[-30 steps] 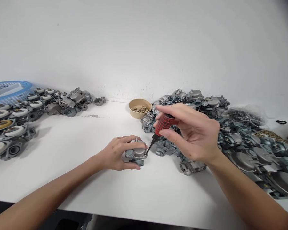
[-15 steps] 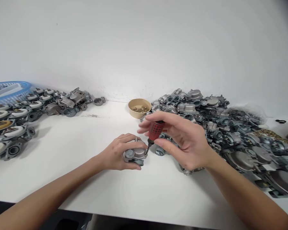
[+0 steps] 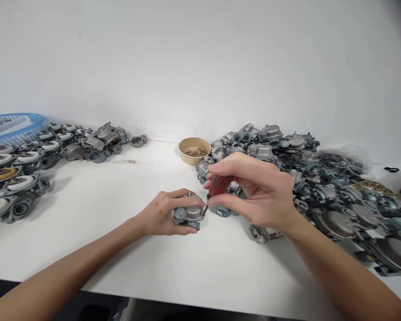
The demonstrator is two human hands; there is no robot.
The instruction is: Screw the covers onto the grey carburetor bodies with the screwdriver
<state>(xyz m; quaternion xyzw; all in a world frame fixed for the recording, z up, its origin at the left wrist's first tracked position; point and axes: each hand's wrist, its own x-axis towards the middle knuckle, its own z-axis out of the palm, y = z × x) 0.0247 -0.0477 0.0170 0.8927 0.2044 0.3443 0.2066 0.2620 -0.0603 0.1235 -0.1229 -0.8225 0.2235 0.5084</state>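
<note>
carburetor (image 3: 191, 213) in my grip, on my side of the tan bowl (image 3: 187, 158)

the carburetor is at the white table (image 3: 137, 263), nearer me than the bowl. my left hand (image 3: 162, 213) is wrapped around it, fingers over the top, thumb along the near side. my right hand (image 3: 259, 191), right of the bowl and nearer me, pinches the red screwdriver (image 3: 220, 184) between thumb and fingers. from those fingertips the carburetor lies down and to the left; the red screwdriver's long axis slants that way, its tip at the carburetor's right corner. whether the tip is seated is too small to tell. of my 2 hands, the left is nearer, touching the metal. more metal parts (image 3: 270, 149) are heaped right of the bowl.
</note>
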